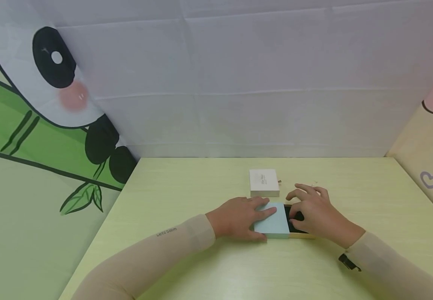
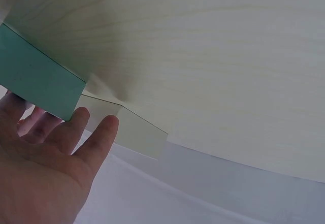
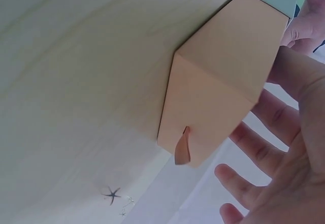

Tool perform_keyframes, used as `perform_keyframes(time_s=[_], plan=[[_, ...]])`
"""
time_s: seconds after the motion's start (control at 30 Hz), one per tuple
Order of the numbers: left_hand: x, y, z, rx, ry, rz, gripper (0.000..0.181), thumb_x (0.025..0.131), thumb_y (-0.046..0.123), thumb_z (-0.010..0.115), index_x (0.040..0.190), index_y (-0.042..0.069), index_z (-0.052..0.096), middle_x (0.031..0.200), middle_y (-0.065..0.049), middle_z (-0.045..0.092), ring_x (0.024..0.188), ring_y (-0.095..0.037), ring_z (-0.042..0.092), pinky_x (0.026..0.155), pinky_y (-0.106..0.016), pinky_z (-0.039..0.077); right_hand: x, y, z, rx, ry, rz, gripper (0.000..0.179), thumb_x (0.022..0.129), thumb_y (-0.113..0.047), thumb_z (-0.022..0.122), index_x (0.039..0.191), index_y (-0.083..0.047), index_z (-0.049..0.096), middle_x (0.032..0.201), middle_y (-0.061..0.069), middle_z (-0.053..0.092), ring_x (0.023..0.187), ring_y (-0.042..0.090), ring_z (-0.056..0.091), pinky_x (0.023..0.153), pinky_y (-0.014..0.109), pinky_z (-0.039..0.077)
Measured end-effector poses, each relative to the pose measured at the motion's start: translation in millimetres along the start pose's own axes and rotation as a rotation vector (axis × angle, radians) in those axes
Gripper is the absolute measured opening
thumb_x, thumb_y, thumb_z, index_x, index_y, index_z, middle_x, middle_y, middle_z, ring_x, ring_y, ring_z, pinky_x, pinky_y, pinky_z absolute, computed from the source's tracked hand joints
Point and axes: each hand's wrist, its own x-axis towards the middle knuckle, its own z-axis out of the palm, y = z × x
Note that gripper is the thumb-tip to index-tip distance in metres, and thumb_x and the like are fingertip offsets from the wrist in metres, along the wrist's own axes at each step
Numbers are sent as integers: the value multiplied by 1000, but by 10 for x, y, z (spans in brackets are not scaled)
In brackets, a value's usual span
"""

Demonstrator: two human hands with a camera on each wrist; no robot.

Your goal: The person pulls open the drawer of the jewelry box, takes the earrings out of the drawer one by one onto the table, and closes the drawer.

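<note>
The right fingers [image 1: 301, 204] partly hide the black interior [image 1: 299, 216] of the drawer [image 1: 301, 236].

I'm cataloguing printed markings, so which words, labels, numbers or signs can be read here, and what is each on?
"LetsSlim": small, slightly soft print on the left sleeve.
White box: lettering on top, too small and blurred to read.
Blue box: no lettering visible.
Heart outline: a sign without words, on the right-hand wall.
No numbers readable.

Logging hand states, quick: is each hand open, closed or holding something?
Left hand: open, resting on the light blue box sleeve.
Right hand: at the partly exposed drawer; whether it pinches anything cannot be told.
</note>
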Motion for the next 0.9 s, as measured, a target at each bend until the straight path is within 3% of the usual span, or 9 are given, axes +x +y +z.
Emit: perform_keyframes(time_s=[0.9], plan=[[-80,11,11,-6,7,20,88,113,76,62,187,38,35,193,-3,42,174,-22,53,136,-42,54,-38,-117,25,-35,12,1,28,88,-21,104,77,-33,82,135,4,82,160,54,58,118,87,42]])
